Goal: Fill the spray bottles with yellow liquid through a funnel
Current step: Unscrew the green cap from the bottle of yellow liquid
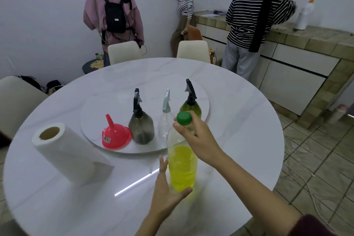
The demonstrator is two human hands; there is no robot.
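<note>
While the right hand (pixel 199 136) clamps the capped bottle (pixel 182 163) neck and the left hand (pixel 166 189) cups its base, funnel (pixel 115 134), spray bottles (pixel 141 126) and paper roll (pixel 65 149) stand beyond, untouched

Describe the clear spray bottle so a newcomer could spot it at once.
On the round white table sits a raised turntable holding three spray bottles. The clear spray bottle stands between the smoky grey and the green one, and alone has a pale trigger head.
</note>
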